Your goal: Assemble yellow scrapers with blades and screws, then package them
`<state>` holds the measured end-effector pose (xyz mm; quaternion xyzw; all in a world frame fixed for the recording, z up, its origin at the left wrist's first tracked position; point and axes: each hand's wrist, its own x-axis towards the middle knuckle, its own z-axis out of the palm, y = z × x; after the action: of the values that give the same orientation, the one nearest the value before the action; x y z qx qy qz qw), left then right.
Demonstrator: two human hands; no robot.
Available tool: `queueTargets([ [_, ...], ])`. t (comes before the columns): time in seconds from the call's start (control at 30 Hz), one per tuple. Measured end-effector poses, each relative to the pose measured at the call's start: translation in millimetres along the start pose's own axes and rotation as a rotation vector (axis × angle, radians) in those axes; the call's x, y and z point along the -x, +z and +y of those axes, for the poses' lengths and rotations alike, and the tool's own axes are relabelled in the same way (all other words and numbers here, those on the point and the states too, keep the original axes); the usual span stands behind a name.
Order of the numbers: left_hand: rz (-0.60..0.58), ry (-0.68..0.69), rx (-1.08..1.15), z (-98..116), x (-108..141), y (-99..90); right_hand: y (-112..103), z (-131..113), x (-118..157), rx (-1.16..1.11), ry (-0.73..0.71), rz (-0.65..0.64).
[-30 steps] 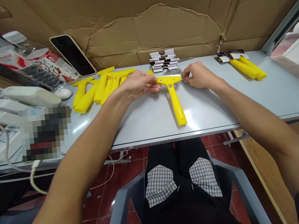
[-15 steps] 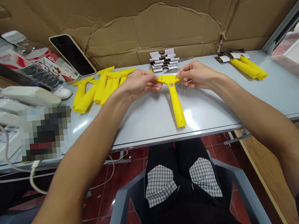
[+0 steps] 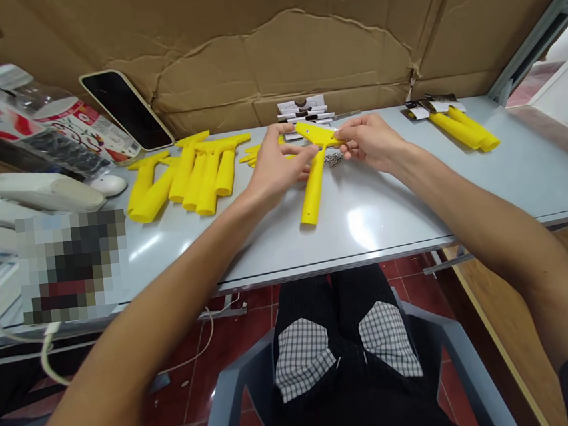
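Note:
A yellow T-shaped scraper handle [image 3: 313,187] is held tilted over the table, its grip pointing down and a little to the left. My right hand [image 3: 372,141] pinches the right end of its wide head between thumb and fingers. Beside the neck is my left hand [image 3: 282,163], fingers apart; some fingertips reach the neck, though whether they touch it I cannot tell. Under the head lies a small pile of metal screws [image 3: 334,159], partly covered. Small yellow pieces [image 3: 253,154] lie behind my left hand, mostly hidden by it.
Several more yellow scraper handles [image 3: 205,180] lie to the left. Folded white and black cards [image 3: 304,107] are stacked at the back. Two carded yellow scrapers [image 3: 464,128] lie on the right. A phone [image 3: 128,111] leans against the cardboard, near bottles [image 3: 71,119].
My left hand has let go of the head's left end and moved down towards the neck. The scraper handle has turned, its grip end swinging left. My right hand keeps its pinch.

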<state>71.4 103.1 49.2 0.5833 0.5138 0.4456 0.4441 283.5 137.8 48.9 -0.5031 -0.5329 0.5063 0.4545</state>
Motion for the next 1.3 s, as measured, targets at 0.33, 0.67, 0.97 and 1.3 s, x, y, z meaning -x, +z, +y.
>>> queueTargets([
  [0.33, 0.002, 0.186, -0.387, -2, 8, 3.3, 13, -4, 11, -0.127, 0.086, -0.027],
  [0.67, 0.000, 0.348, -0.798, -5, 3, 0.4, 17, -13, 22, -0.100, 0.063, -0.045],
  [0.97, 0.037, 0.323, -0.665, -3, 1, -5.8, 18, -12, 26, -0.145, -0.005, -0.103],
  [1.3, -0.278, -0.074, 0.348, 0, -2, -2.9, -7, -7, 6, 0.199, -0.238, 0.043],
])
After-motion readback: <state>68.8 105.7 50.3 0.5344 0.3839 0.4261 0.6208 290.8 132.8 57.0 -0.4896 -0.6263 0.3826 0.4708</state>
